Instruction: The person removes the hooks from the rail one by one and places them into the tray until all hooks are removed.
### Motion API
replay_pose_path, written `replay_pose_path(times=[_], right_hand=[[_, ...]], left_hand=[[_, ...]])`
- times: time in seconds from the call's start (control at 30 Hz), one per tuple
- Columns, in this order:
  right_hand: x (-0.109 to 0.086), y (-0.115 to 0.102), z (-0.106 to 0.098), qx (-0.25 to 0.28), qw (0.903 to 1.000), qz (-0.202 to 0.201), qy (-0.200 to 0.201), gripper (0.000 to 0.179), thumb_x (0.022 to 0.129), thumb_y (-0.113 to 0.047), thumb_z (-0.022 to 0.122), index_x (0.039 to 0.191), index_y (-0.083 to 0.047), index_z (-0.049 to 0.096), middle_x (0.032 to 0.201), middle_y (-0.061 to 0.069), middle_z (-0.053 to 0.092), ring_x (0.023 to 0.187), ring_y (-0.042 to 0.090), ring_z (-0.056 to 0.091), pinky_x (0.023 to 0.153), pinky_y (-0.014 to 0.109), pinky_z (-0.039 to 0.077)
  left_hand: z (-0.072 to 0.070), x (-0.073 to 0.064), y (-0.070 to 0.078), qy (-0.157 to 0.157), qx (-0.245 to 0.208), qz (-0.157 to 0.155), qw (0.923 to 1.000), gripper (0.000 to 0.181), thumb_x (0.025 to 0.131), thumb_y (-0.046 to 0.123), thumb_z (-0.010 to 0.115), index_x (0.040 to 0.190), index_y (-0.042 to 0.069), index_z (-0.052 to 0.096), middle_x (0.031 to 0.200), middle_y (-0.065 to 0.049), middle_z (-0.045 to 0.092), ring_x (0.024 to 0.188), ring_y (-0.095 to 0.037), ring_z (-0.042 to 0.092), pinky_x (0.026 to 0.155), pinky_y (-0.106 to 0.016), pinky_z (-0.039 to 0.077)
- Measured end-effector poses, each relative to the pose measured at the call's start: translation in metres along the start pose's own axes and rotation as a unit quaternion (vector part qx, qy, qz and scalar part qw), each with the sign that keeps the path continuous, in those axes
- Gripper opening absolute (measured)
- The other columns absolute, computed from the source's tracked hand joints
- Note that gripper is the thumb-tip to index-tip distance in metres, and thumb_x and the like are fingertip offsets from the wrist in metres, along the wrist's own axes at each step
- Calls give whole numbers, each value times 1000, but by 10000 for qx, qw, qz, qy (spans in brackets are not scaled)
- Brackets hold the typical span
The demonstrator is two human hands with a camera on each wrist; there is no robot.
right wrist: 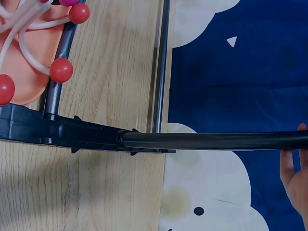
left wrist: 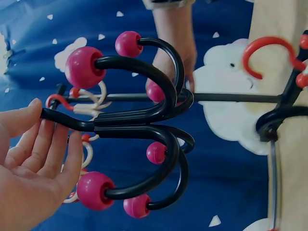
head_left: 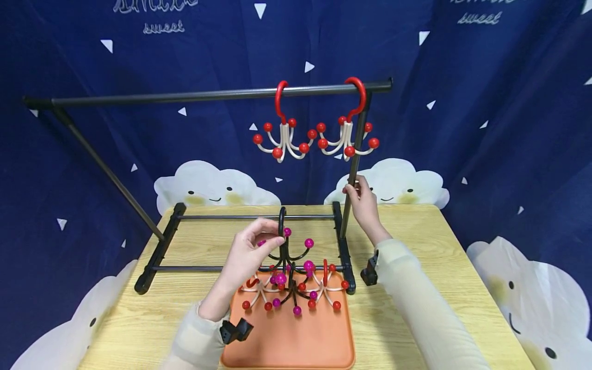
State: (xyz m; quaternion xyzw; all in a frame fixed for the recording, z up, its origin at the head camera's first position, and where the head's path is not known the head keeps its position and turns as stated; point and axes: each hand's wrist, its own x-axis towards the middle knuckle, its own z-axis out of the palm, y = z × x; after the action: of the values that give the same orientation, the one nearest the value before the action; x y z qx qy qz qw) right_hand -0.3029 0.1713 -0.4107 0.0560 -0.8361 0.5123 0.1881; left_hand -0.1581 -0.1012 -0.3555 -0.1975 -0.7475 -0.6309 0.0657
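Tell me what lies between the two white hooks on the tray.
A black hook lies there, as the head view shows. A second black hook, held in the left hand, partly overlaps that stretch in the picture.

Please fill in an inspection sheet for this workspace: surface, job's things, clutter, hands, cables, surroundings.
Surface: pale wooden table, with a black rack standing on it.
Job's things: two red-and-white hangers on the rack's top bar; more hangers in the orange tray.
Clutter: nothing seen.
Hands: left hand pinches a black-and-pink hanger by its hook; right hand grips the rack's right post.
Cables: nothing seen.
Surroundings: dark blue curtain with white clouds.
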Motion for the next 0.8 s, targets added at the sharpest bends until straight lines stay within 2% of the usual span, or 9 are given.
replay_pose_path(times=[0.13,0.27,0.4,0.67,0.8], right_hand=[[0,-1,0,14,10000,-25,-10,27,94,-29,48,113,-10,48,93,12,64,92,28,63,79,37,46],[-1,-2,-1,39,10000,16,9,29,94,-31,48,113,-9,48,93,12,64,92,27,63,78,37,46],[0,-1,-1,61,10000,-14,-18,30,94,-30,48,115,-8,48,94,13,64,92,27,63,79,37,46],[0,-1,0,32,10000,36,-6,27,94,-31,48,113,-12,48,93,11,64,91,23,63,79,35,46],[0,-1,0,76,9999,62,20,23,94,-25,50,112,-11,49,93,12,64,90,24,62,78,36,46]], left_hand=[[9,-8,-6,-210,-63,-215,9995,21,82,9,66,100,0,61,96,-14,64,83,-12,62,74,-25,51],[18,-14,-9,-431,-289,-343,9981,23,83,10,65,101,-2,60,97,-18,63,83,-14,62,74,-27,52],[26,-21,-12,-640,-401,-533,9957,22,82,12,66,100,0,61,97,-15,64,84,-15,63,75,-27,52],[38,-37,-18,-1439,-160,-887,9855,18,83,16,65,100,10,61,100,-5,63,94,-13,60,81,-27,49],[43,-43,-20,-1772,-142,-931,9797,16,84,18,65,98,13,61,98,-4,63,93,-12,61,77,-27,50]])
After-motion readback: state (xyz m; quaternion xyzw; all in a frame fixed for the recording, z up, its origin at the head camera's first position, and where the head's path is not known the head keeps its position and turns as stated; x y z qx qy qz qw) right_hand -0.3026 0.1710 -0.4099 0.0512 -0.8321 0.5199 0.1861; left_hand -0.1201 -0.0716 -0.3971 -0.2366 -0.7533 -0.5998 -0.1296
